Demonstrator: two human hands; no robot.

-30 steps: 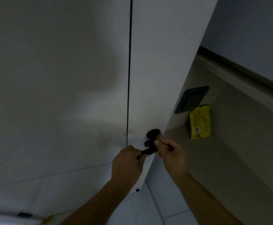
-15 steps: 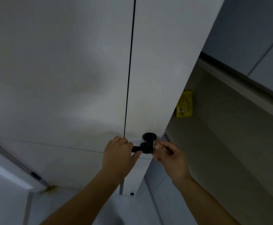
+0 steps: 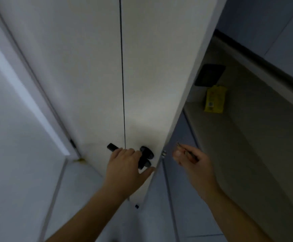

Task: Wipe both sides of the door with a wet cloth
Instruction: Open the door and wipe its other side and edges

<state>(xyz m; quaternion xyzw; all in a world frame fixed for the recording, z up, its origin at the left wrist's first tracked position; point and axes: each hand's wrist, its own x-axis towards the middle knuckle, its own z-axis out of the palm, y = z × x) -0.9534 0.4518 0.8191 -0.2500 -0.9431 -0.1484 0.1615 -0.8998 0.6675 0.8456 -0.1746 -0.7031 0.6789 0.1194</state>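
Door [image 3: 90, 75], white with a thin dark groove running down its face, stands ajar and fills the middle of the view, its free edge turned to the right. Left hand [image 3: 124, 165] grips the black handle [image 3: 146, 154]: the fingers [image 3: 128, 152] curl over the lever, whose tip sticks out past them on the left, and the thumb stretches out toward the door's edge. A metal latch [image 3: 163, 153] shows on that edge, just beside the handle. Right hand [image 3: 194, 165] hangs in the air just right of the edge, apart from the door, its fingers curled and pinching a small brownish object [image 3: 186, 152] too blurred to make out. Beyond the edge, a yellow packet [image 3: 214, 99] stands at the back of a beige counter [image 3: 229, 145], below a dark plate [image 3: 209, 75] on the wall.
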